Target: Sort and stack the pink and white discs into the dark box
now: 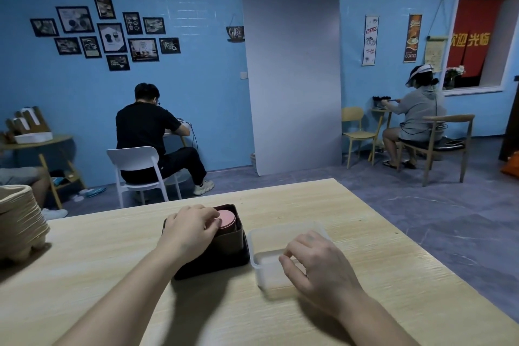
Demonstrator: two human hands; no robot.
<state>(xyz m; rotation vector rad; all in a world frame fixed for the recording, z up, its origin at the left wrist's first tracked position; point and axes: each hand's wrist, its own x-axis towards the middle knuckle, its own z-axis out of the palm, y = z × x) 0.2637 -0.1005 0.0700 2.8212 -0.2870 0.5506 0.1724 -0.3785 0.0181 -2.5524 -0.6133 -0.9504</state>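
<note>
Our left hand grips pink discs in the dark box. Our right hand over the tub — grip unclear.

Pink discs partly under left hand

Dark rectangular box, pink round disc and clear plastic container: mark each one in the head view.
dark rectangular box (229, 243): head view, near wall.
pink round disc (228, 218): head view, top face.
clear plastic container (283, 225): head view, far rim.

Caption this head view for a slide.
Left hand touches pink discs in dark box; right hand hovers over clear tub.
</note>
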